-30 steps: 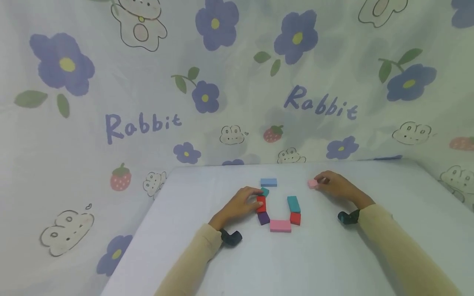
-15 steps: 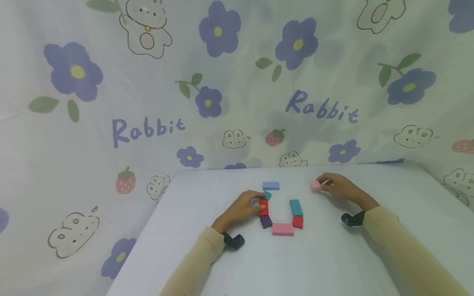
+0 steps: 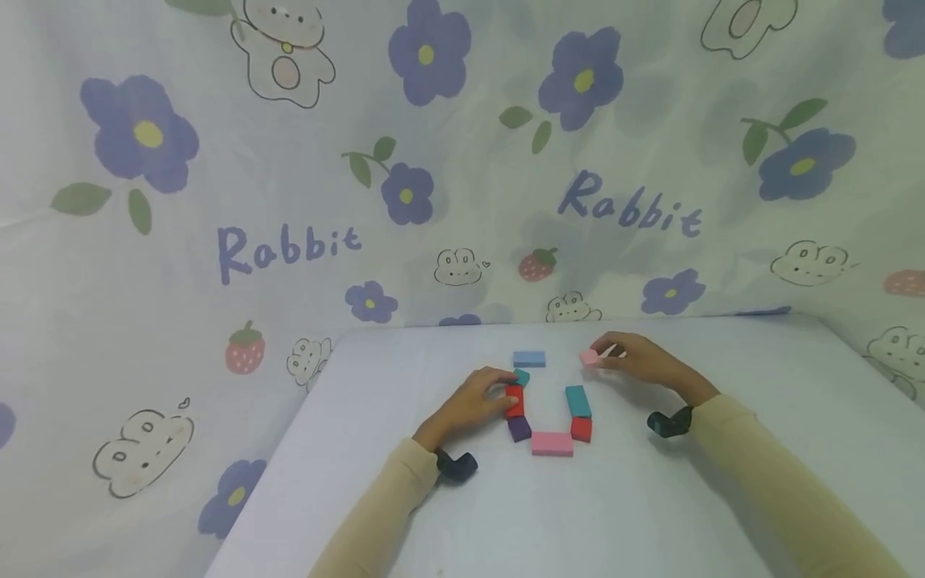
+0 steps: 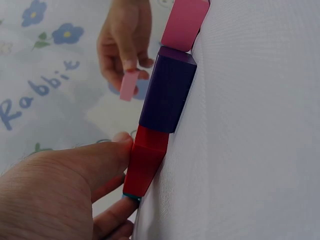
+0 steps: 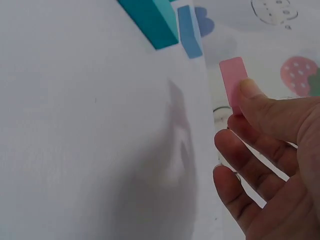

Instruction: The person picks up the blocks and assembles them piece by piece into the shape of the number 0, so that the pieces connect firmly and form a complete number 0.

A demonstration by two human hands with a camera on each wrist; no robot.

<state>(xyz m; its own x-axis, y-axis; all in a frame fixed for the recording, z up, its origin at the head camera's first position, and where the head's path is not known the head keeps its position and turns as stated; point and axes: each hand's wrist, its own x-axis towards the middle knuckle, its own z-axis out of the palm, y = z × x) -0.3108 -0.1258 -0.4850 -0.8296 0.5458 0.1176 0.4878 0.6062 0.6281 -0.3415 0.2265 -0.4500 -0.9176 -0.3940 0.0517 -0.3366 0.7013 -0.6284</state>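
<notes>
In the head view, my left hand (image 3: 473, 399) rests at the left side of a block outline, thumb against a red block (image 4: 146, 159) and index finger touching a small teal block (image 3: 521, 376). The teal block is mostly hidden in the left wrist view. My right hand (image 3: 639, 358) pinches a small pink block (image 5: 232, 82) between thumb and index finger, held above the table; its other fingers are loosely bent. Toward the back lies a light blue block (image 3: 529, 359), left of the held block.
A purple block (image 3: 519, 428), a long pink block (image 3: 552, 444), a small red block (image 3: 581, 429) and a longer teal block (image 3: 578, 401) continue the U-shaped outline on the white table (image 3: 549, 522). A printed curtain (image 3: 491, 177) hangs behind.
The right hand has moved left with the small pink block, toward the light blue block. The left hand keeps its place at the red and teal blocks.
</notes>
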